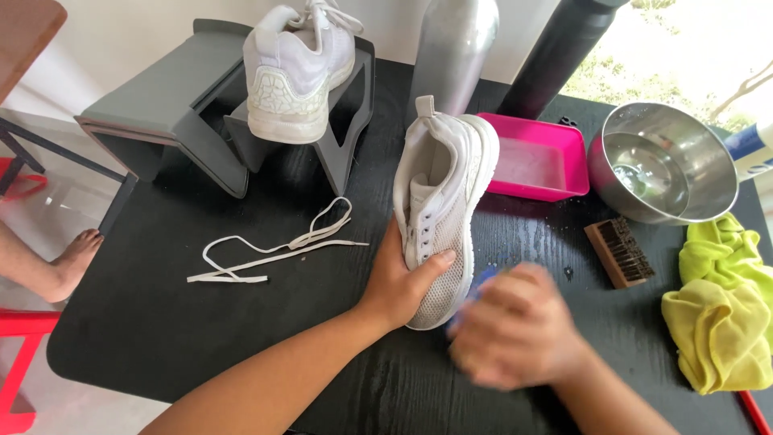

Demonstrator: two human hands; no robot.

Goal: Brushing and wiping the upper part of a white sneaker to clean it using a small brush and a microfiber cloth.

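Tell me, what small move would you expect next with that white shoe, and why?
Probably another short scrubbing stroke along the shoe's side. The left hand props the laceless white shoe on its edge, and the blurred right hand presses something blue against its mesh. The steel bowl and pink tray stand nearby.

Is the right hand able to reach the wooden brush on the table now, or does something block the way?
Probably yes. The wooden brush lies bare on the black table, just beyond the right hand, with nothing between them. However, that hand is blurred and seems to grip something blue, so it is not free.
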